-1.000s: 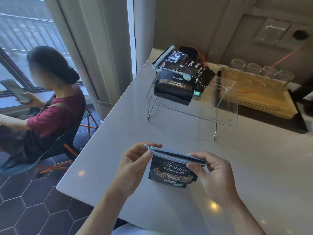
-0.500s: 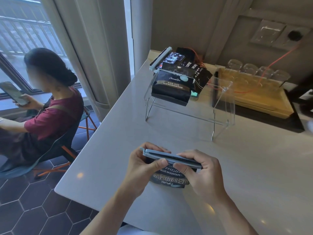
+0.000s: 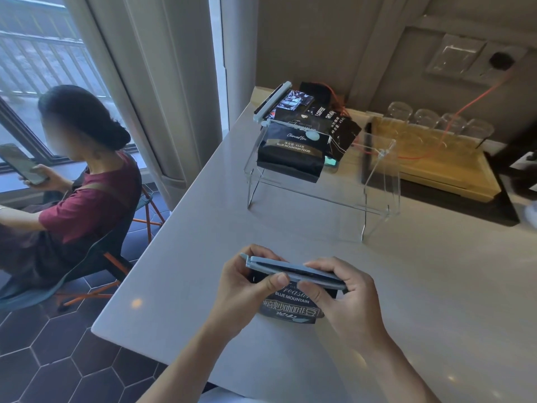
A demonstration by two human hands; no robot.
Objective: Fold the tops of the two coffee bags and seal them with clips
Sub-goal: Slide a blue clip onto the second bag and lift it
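Bag [image 3: 290,308]: black coffee bag standing on the table [image 3: 421,286] just before me, top folded under a clip [image 3: 293,270].
Clip: long grey-blue bar across the fold, likely to hold it flat.
Left hand [image 3: 247,283]: I pinch the clip's left end.
Right hand [image 3: 345,298]: I pinch its right end, seemingly pressing it closed.
Bag 2 [image 3: 290,154]: on a clear stand [image 3: 377,181] farther back, apparently 1 already clipped.
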